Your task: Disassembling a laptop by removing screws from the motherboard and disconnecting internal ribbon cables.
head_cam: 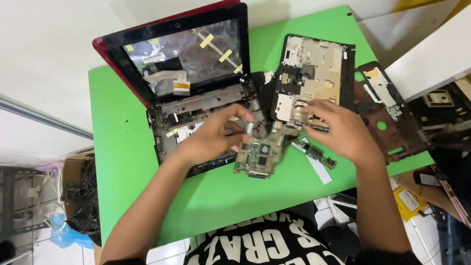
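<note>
Left hand (216, 135): fingers pinching a small white ribbon connector (248, 128), 12 o'clock of green circuit board (260, 156).
Right hand (338, 128): open, fingertips resting on grey laptop palmrest panel (314, 73), at 2 o'clock.
Surface (122, 147): green.

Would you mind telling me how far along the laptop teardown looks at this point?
Well along. Done: the red laptop lies open with its screen panel out, and the keyboard frame and brown cover lie aside. In hand: the left hand and the right hand work at the green circuit board beside the base. Left: the base still holds small parts.
</note>
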